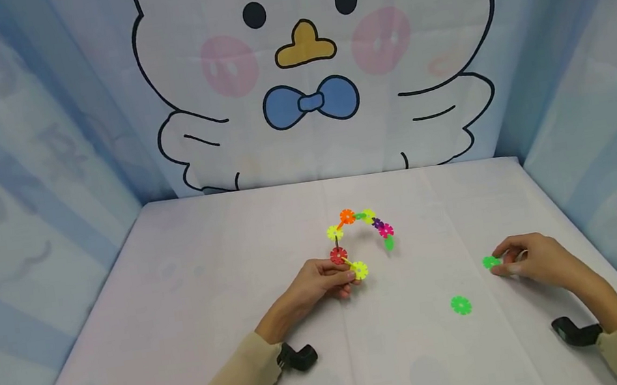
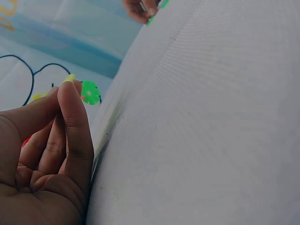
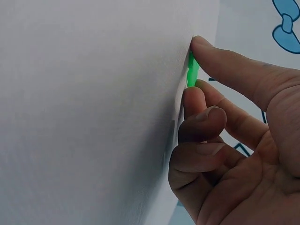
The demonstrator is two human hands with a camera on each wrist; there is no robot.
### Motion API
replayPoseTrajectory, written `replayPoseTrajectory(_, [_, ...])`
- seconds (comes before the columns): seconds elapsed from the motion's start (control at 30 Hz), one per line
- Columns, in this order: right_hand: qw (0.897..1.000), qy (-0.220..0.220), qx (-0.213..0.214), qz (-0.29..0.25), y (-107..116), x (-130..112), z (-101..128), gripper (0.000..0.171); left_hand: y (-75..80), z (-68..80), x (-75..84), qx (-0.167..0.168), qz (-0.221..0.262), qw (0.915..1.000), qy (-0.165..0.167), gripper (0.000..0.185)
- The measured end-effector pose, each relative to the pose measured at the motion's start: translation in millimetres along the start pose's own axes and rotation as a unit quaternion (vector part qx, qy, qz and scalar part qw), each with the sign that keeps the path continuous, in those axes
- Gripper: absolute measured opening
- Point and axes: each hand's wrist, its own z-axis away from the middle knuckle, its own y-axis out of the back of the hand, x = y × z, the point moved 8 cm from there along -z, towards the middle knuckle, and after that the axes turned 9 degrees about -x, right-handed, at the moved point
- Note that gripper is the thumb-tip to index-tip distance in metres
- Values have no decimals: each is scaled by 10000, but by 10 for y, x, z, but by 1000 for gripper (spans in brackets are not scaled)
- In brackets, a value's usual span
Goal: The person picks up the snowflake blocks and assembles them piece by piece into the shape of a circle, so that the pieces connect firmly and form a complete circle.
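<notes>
My left hand [image 1: 321, 279] pinches the near end of a curved chain of interlocking snowflake discs, at a yellow disc [image 1: 360, 270]. From there the chain runs through a red disc [image 1: 338, 255], another yellow one and an orange disc [image 1: 347, 216], curving right to a pink disc [image 1: 386, 230] and a green end disc [image 1: 389, 243]. Over at the right, my right hand [image 1: 537, 259] has a loose green disc [image 1: 491, 262] between thumb and fingers, low at the table surface. In the right wrist view this green disc [image 3: 192, 70] appears edge-on. A second loose green disc [image 1: 461, 305] lies flat between the hands.
A white cloth covers the table [image 1: 206, 266]. Behind it hangs a backdrop [image 1: 319, 145] printed with a cartoon character, and pale blue curtains [image 1: 38, 125] flank both sides. Each wrist carries a black camera [image 1: 302, 356].
</notes>
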Motion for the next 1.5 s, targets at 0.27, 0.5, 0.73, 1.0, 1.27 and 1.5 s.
replayPoseTrajectory(0.27, [9999,-30,-23,-110,2,-43,-21,35,8,-3,-2,25,1,10000,5,29])
replayPoseTrajectory(0.5, [9999,63,133,-11,50,-50,-16,23,-3,1,14,0,-34,10000,20,30])
replayPoseTrajectory(0.73, [9996,246,29,-106,74,-120,-15,21,-12,2,3,-50,-30,10000,26,30])
replayPoseTrajectory(1.0, [9972,599,-12,-454,44,-395,-141,12,-6,-15,8,-46,50,10000,-6,29])
replayPoseTrajectory(1.27, [9946,786,-110,-663,-98,-754,-335,10,-3,-20,17,-44,100,9999,-38,28])
replayPoseTrajectory(1.5, [9921,1041,-276,-638,-265,-1122,-452,7,-20,-16,30,-71,97,9999,-55,28])
